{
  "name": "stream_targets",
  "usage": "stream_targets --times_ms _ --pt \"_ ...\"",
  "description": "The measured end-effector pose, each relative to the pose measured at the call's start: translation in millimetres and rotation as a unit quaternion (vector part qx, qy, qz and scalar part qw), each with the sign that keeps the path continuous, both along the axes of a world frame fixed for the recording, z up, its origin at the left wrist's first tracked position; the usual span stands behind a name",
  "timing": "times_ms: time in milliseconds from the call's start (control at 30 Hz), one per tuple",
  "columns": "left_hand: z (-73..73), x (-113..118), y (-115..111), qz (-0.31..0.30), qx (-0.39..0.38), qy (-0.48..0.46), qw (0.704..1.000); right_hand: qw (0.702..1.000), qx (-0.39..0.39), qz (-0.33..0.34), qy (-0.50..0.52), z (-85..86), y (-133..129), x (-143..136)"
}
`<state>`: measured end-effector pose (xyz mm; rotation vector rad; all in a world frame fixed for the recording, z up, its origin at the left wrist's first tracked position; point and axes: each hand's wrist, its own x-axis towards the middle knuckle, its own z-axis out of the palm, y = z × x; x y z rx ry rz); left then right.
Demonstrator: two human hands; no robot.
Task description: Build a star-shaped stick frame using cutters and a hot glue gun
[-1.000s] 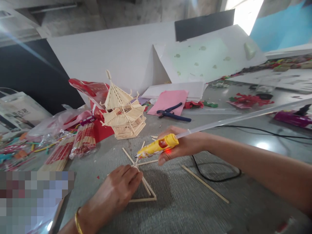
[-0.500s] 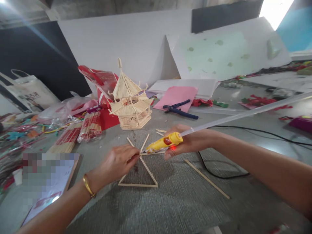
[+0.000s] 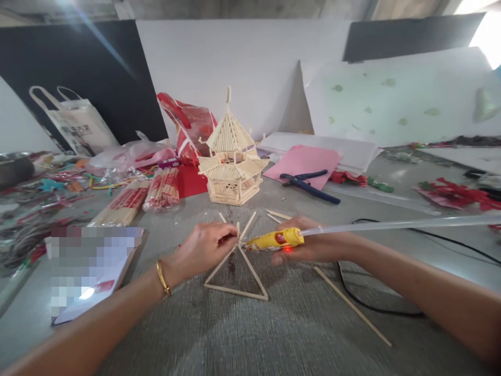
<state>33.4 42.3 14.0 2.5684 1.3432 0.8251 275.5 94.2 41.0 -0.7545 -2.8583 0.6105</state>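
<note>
Left hand pinching stick, right hand holding yellow glue gun, tip leftward

The head camera looks from the wearer's own place on the near side of the tabletop, above the forearms, facing forward and slanting down. The bottom of its frame falls on the tabletop itself; the top reaches past the far edge, over the white panel standing behind. The left hand and right hand are close to the lens, near mid-frame, and the wide view sweeps toward both far corners.
</note>
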Motion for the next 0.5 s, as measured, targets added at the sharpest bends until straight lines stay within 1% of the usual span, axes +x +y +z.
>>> stream_targets --times_ms 133,267,400,500 --pt "0.5 -0.4 0.2 0.008 0.006 -0.016 1.000 1.000 -0.006 -0.012 -0.002 0.0 0.8 -0.3" --pt "0.0 0.4 2.1 0.026 -0.009 -0.015 1.000 0.999 -0.021 -0.030 -0.014 -2.0 1.3 -0.4" --pt "-3.5 1.4 3.7 0.022 -0.019 -0.008 1.000 0.999 -0.020 -0.030 -0.017 -3.6 1.3 -0.5" --pt "-4.4 2.2 3.8 0.020 -0.025 -0.008 0.999 0.999 -0.034 -0.036 -0.016 -3.0 1.4 -0.8"
